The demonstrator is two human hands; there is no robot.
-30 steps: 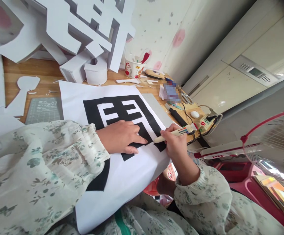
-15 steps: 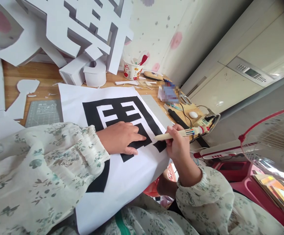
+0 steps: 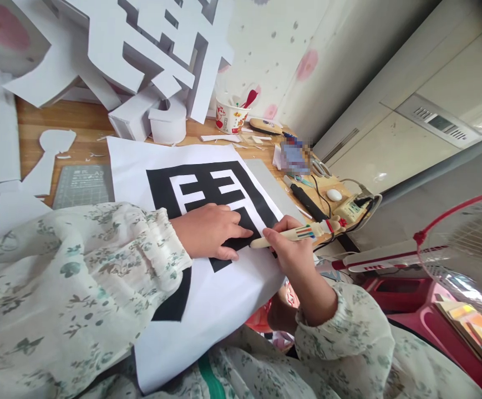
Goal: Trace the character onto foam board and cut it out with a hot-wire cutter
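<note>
A large white paper sheet (image 3: pixel 132 160) printed with a bold black character lies on the wooden table and hangs over its near edge. My left hand (image 3: pixel 209 230) lies flat on the black print with fingers stretched out, pressing the sheet down. My right hand (image 3: pixel 293 249) is closed round a cream multi-colour pen (image 3: pixel 290 235), whose tip touches the paper just right of my left fingertips. Both arms wear floral sleeves.
White foam-board character cut-outs (image 3: pixel 141 50) stand at the back, with a paper cup of tools (image 3: pixel 231 116) beside them. A green cutting mat (image 3: pixel 83 185) lies left; a black tool (image 3: pixel 305 200), a power strip (image 3: pixel 351 209) and scissors (image 3: pixel 318 166) lie right. A red-rimmed fan (image 3: pixel 465 244) stands off the table.
My right hand has slid the pen leftward along the paper, bringing its tip close to my left fingertips. My left hand has stayed where it was.
</note>
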